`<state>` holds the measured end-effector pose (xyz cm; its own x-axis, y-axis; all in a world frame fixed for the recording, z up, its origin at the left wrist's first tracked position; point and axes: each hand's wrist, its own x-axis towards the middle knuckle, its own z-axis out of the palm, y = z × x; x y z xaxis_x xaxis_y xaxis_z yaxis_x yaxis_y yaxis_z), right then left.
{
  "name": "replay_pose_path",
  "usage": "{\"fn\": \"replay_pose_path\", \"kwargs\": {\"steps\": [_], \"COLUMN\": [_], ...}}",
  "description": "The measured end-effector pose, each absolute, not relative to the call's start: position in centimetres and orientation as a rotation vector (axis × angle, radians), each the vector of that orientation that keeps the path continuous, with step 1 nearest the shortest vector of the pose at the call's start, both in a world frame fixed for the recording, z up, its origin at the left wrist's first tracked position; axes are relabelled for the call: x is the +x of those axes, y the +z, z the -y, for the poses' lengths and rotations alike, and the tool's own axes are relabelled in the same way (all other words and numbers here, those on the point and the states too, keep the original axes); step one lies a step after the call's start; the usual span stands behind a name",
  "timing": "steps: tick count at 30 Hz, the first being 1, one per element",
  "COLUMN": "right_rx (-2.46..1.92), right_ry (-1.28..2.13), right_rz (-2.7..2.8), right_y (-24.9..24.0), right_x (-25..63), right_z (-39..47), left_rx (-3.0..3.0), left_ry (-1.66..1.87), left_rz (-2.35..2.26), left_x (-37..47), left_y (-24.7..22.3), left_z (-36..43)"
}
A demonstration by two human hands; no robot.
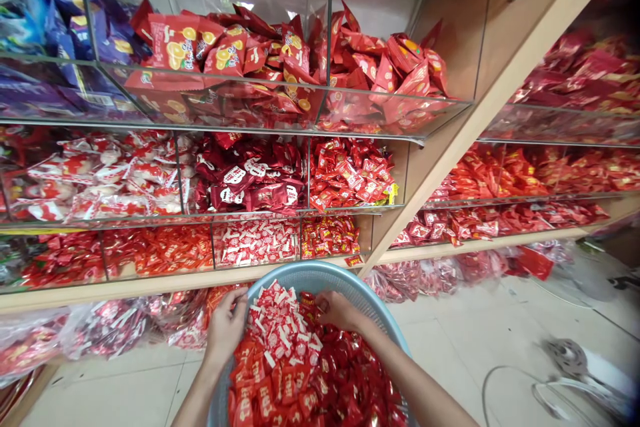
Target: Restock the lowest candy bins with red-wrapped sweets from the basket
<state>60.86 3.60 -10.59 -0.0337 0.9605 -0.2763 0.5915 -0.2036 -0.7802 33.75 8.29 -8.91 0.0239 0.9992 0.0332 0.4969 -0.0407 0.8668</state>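
Note:
A blue-grey plastic basket (383,307) below the shelves holds red wrapped candies in separate heaps. White-and-red wrapped candies (283,327) lie at the back left, orange-red packets (280,390) at the front left, and dark red glossy ones (350,380) on the right. My left hand (227,323) is closed at the basket's left rim, fingers bent over it. Inside the basket at the back, my right hand (337,311) has its fingers curled down on small red wrapped candies (309,307). Its fingertips are partly hidden among them.
Clear-fronted shelf bins (255,240) full of wrapped candies rise in front of me. A wooden upright (425,180) divides them from more bins on the right. A single candy (354,260) lies on the bottom ledge. Filled plastic bags (107,327) line the floor; a white cabled device (575,363) lies right.

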Motion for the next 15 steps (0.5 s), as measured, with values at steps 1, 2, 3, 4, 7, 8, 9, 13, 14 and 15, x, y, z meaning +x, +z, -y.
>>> {"fn": "replay_pose_path", "kwargs": {"steps": [1, 2, 3, 4, 7, 8, 9, 13, 14, 15], "right_rx": [-1.760, -1.683, -1.588, -1.491, -1.169, -1.097, -1.045, -0.951, -0.937, -0.926], "right_ry": [1.186, 1.247, 1.322, 1.392, 1.642, 1.666, 1.666, 1.689, 1.694, 1.700], "right_rz": [1.600, 1.556, 1.492, 1.394, 1.210, 1.194, 1.177, 1.151, 1.149, 1.151], "right_y": [-10.1, -9.3, -8.3, -7.1, -2.5, -1.0, 0.3, 3.6, 4.0, 4.2], "right_x": [60.8, 60.7, 60.7, 60.7, 60.6, 60.5, 60.5, 60.0, 59.9, 59.8], "right_z": [-3.6, -3.6, -3.6, -3.5, -2.9, -2.6, -2.4, -1.7, -1.5, -1.4], "left_rx": [1.616, 1.617, 1.622, 1.632, 1.657, 1.660, 1.662, 1.668, 1.667, 1.665], "left_ry": [0.929, 0.930, 0.940, 0.958, 1.004, 1.010, 1.011, 0.984, 0.977, 0.971], "left_rz": [-1.554, -1.551, -1.543, -1.534, -1.523, -1.528, -1.531, -1.536, -1.539, -1.542], "left_x": [33.8, 33.8, 33.7, 33.7, 33.8, 33.8, 33.8, 33.8, 33.8, 33.8], "left_y": [-8.9, -8.8, -8.8, -8.8, -8.9, -9.0, -9.0, -9.1, -9.1, -9.1], "left_z": [-8.3, -8.3, -8.3, -8.3, -8.4, -8.4, -8.4, -8.5, -8.5, -8.5]}}
